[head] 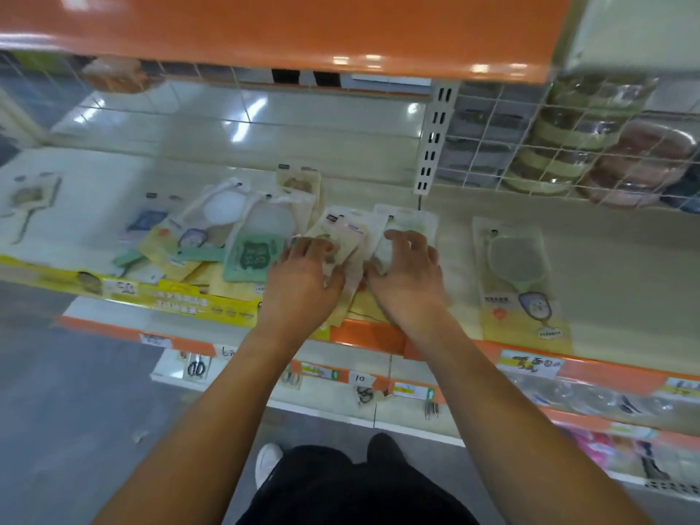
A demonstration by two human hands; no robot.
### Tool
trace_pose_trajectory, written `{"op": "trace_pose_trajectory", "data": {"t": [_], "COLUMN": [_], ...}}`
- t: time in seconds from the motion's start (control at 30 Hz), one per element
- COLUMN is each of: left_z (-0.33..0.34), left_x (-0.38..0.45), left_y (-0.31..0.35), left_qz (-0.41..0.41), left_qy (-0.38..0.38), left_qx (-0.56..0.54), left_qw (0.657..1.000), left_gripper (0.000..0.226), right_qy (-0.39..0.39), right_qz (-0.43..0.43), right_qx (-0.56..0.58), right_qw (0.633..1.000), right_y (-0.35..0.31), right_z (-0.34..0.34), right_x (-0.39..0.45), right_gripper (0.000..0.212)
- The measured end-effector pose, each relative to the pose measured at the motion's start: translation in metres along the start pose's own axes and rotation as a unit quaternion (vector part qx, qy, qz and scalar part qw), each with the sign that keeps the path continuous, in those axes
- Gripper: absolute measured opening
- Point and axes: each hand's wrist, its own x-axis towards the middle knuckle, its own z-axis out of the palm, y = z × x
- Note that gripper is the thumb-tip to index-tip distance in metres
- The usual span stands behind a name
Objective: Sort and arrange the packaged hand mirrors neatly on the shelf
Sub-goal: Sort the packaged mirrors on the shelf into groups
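- Packets of hand mirrors point(212, 236) lie mixed on the shelf point(625, 297), left part, not sorted.
- Left hand point(303, 274) presses flat on the middle stack point(348, 236), probably to steady it.
- Right hand point(407, 276), fingers curled, grips that stack's right packets.
- Single green mirror point(517, 267) lies apart, already straight.

Both hands placed on a stack of packaged mirrors point(350, 240) mid-shelf point(606, 259): left hand point(303, 274) pressed flat on top, right hand point(407, 274) curled over the right edge. Messy pile point(212, 236) seen just left; single green mirror pack point(519, 274) laid flat, apart, right.
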Motion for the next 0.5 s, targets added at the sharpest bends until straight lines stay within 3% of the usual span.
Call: {"op": "trace_pose_trajectory", "data": {"t": [0.3,0.5], "left_z": [-0.025,-0.034], "left_x": [0.006,0.019], "left_y": [-0.079,-0.118], "left_qz": [0.015,0.054], "left_qy": [0.019,-0.001], "left_qx": [-0.013,-0.048], "left_qw": [1.000,0.997], "left_gripper": [0.032,0.045], "right_qy": [-0.005,0.021], "right_qz": [0.005,0.048], "right_qx": [-0.034,-0.071], "right_qw": [0.999,0.996], "right_y": [-0.070,-0.101], "right_z": [0.050,0.066], "right_x": [0.000,-0.002], "right_gripper": [0.062,0.061]}}
